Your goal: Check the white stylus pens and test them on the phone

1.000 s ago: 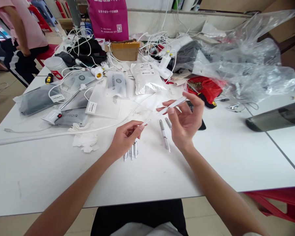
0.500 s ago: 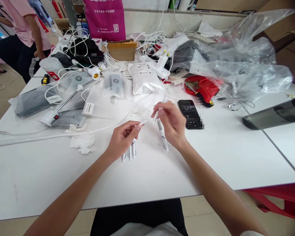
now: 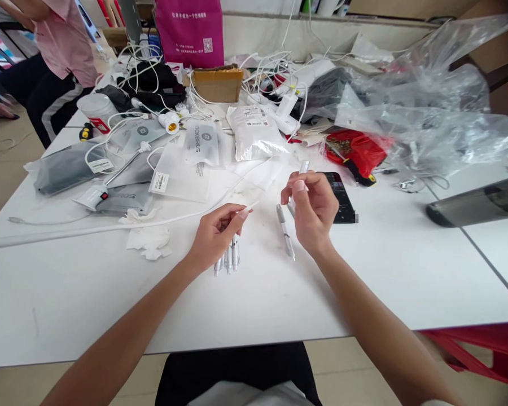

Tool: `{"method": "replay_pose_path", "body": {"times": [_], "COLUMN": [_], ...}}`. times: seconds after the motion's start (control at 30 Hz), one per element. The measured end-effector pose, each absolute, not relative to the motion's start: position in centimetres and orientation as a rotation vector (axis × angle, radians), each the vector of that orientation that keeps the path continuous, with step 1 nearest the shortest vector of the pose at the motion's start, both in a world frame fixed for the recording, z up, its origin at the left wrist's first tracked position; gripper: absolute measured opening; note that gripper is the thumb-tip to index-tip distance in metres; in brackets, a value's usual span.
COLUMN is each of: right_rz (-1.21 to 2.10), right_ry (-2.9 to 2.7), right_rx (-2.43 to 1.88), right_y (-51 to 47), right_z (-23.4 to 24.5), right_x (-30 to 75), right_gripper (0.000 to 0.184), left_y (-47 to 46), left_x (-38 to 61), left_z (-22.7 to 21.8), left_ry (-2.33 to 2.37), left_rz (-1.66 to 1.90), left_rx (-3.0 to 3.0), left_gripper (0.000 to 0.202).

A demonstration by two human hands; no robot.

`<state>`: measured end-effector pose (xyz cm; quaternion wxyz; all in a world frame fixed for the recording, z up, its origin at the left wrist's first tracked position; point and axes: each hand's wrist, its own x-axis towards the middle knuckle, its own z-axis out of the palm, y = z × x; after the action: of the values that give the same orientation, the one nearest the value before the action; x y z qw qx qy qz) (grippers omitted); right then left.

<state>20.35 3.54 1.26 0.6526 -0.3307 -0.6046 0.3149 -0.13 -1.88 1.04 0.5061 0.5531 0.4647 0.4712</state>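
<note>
My left hand [image 3: 214, 234] is closed in a pinch on a thin white stick-like pen part [image 3: 253, 206], whose end points right. Several white and clear pens [image 3: 229, 260] lie side by side on the table, partly under that hand. My right hand [image 3: 314, 210] is raised, its fingers closed on a small white and clear pen piece [image 3: 304, 166] that sticks up above the thumb; the rest of it is hidden in the fingers. Between the hands lies another white and silver pen [image 3: 285, 232]. Beside the right hand, a dark phone [image 3: 341, 197] is partly covered by it.
A white cable [image 3: 186, 215] crosses the white table [image 3: 254, 304] near crumpled tissue [image 3: 148, 234]. Behind are packed pouches [image 3: 203, 144], a white parcel [image 3: 256, 135], a red bag [image 3: 358, 149] and clear plastic [image 3: 427, 124]. A dark bottle [image 3: 478, 200] lies right. A person [image 3: 63, 45] stands far left.
My right hand has moved right and turned, bringing the pen piece up into view and covering part of the phone. My left hand keeps its pinch. The view has shifted slightly.
</note>
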Motion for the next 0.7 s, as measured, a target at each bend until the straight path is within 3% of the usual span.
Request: {"method": "replay_pose_path", "body": {"times": [0.7], "right_rz": [0.758], "right_ry": [-1.749], "right_rx": [-0.732], "right_y": [2.4], "right_z": [0.6], "right_x": [19.6], "right_gripper": [0.012], "left_y": [-1.7], "left_x": [-0.1], "left_z": [0.5], "left_ry": [1.129], "left_rz": [1.124], "left_rx": [1.357], "left_gripper": [0.036]}}
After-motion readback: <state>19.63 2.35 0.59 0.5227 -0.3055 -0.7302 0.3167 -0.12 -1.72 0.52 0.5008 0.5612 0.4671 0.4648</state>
